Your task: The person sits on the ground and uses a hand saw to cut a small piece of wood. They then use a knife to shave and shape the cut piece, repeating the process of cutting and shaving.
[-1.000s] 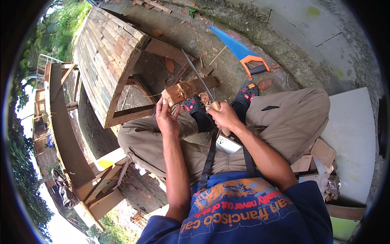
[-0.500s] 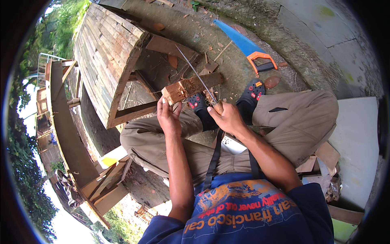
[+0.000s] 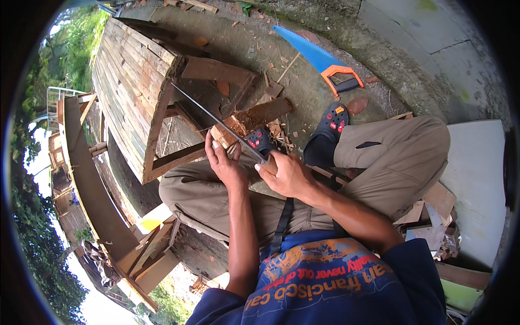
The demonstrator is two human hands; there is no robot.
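Note:
My left hand grips the near end of a rough wooden block, its fingers along the left side and underneath. The block slants away to the right, with chipped, paler wood on its upper face. My right hand is closed round the wooden handle of a long-bladed knife. Seen nearly edge-on, the thin blade points to the far left and crosses over the near end of the block. Whether the blade touches the wood I cannot tell.
Beyond my shoes lies a handsaw with a blue blade and orange handle. Wood chips litter the ground near the block. A slatted wooden structure stands at the left. Scrap boards and a pale panel are at the right.
My right hand has moved left and nearer to me, swinging the knife's tip left and down across the block's near end. The block has shifted slightly left and toward me in view.

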